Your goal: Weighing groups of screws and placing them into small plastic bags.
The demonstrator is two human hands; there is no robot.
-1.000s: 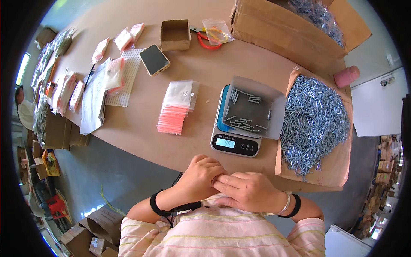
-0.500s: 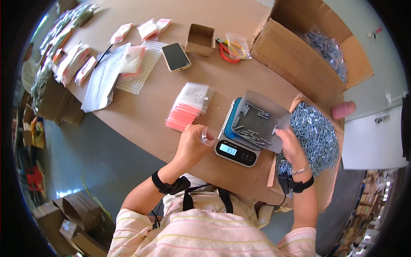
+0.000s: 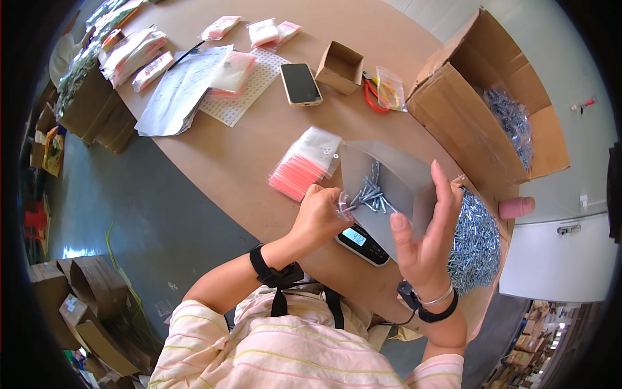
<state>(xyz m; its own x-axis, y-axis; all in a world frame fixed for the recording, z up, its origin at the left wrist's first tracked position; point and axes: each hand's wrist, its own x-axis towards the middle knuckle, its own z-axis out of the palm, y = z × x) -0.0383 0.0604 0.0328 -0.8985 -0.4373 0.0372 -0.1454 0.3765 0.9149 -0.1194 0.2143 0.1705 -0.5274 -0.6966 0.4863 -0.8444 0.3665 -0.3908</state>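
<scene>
My right hand point(image 3: 427, 243) grips a translucent plastic tray point(image 3: 414, 194) by its right side, thumb and fingers apart across its wall. The tray is lifted and tilted toward the left, with a cluster of silvery screws point(image 3: 372, 194) slid to its lower left part. My left hand point(image 3: 321, 214) pinches a small clear zip bag point(image 3: 343, 204) at the tray's low corner, where screws point into its mouth. Underneath, a digital scale point(image 3: 363, 246) shows only its black panel and lit display. Beyond my left hand lies a stack of clear bags with red strips point(image 3: 301, 168).
On the right are a heap of screws point(image 3: 476, 246) and an open carton point(image 3: 447, 97) with bagged screws. Farther back lie a phone point(image 3: 301, 84), a small cardboard box point(image 3: 340, 67), red-handled pliers point(image 3: 374, 97), papers point(image 3: 172, 104) and packs of bags point(image 3: 133, 55).
The tray has been raised off the scale and tipped left, its screws bunching toward the bag. My left hand has stayed near the scale with the bag. The view has shifted.
</scene>
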